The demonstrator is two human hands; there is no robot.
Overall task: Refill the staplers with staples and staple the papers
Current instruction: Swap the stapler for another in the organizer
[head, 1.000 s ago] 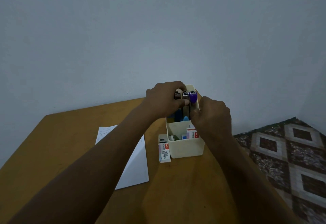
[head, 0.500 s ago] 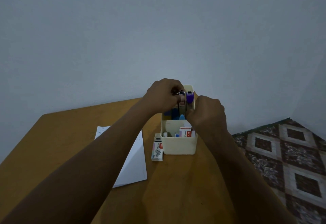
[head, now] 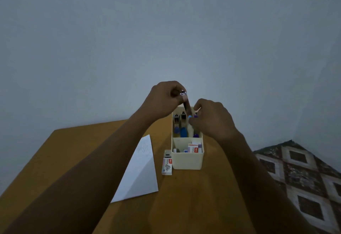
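The scene is dim, so fine detail is lost. The left edge of the wooden table [head: 55, 150] is cut off by the frame. The white papers [head: 140, 171] lie flat on it, with their near left part hidden under the left forearm; faint marks on the far end cannot be read.

The left hand [head: 163, 101] is raised above the far end of a cream organiser box [head: 187, 161]. Its fingers are curled round a dark stapler [head: 187, 105], which is gripped near its shiny metal end and held steeply tilted, its lower end at the box's far compartment. How much of it is inside cannot be told.

The right hand [head: 212, 119] is seen from the back at the far right corner of the box, with the fingers bent toward the far compartment. The fingertips are hidden, and small blue and purple bits show just beside them. Whether anything is held there cannot be told.

A small staple box [head: 167, 165] lies on the table against the organiser's left wall. More staplers [head: 176, 123] stand upright in the far compartment, and small staple packets [head: 193, 148] are packed in the near one.

A patterned floor [head: 304, 174] is seen to the right, and a plain wall [head: 166, 30] fills the far side.
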